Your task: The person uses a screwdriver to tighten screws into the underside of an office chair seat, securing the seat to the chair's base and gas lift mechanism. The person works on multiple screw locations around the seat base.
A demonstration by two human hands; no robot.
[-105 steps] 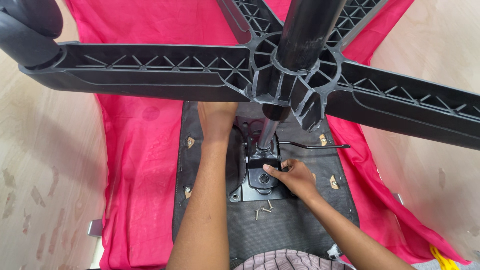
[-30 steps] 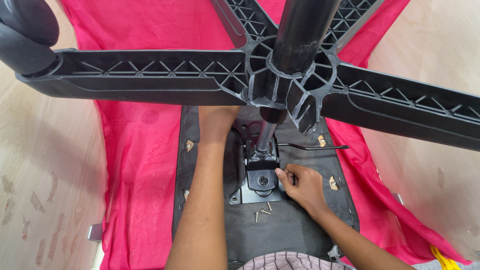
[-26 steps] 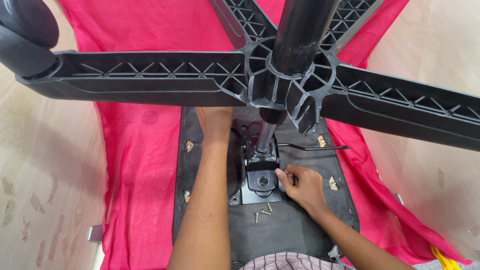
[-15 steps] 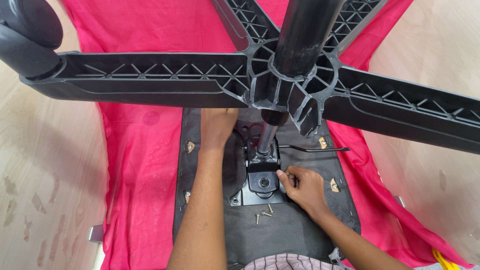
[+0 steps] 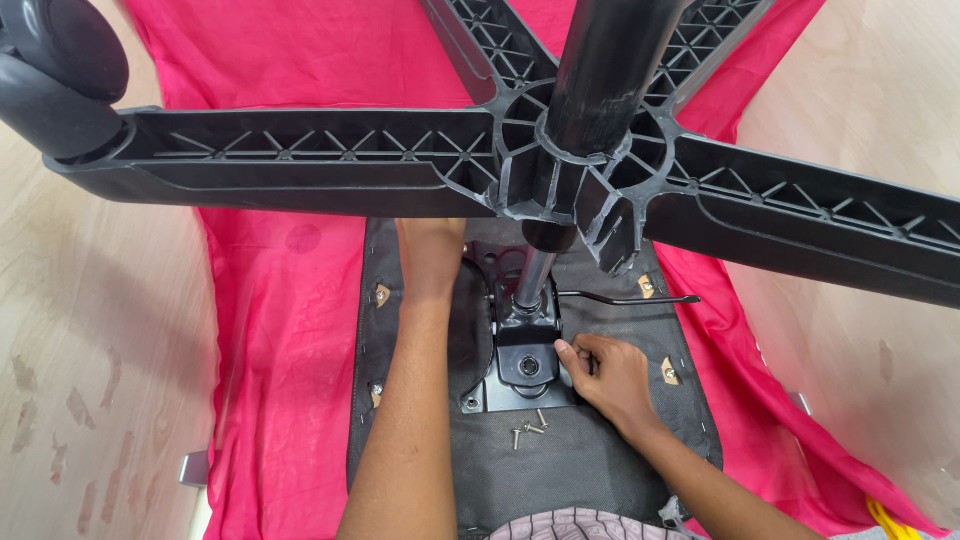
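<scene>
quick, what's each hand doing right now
Left hand: flat on the black seat underside, holding nothing visible.
Right hand: fingers curled at the metal mechanism plate; grip cannot be told.

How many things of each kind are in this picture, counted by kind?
Hands: 2, left hand, right hand
Chair base: 1
Caster wheel: 1
Mounting plate: 1
Lever: 1
Red cloth: 1
Loose screws: about 3
Total: about 10

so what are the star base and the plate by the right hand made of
Star base: looks like matte black moulded plastic, given the ribbed webbing inside its arms. Mounting plate beside the right hand: probably black-painted metal, thin and flat with a screw hole and slight sheen.
</scene>
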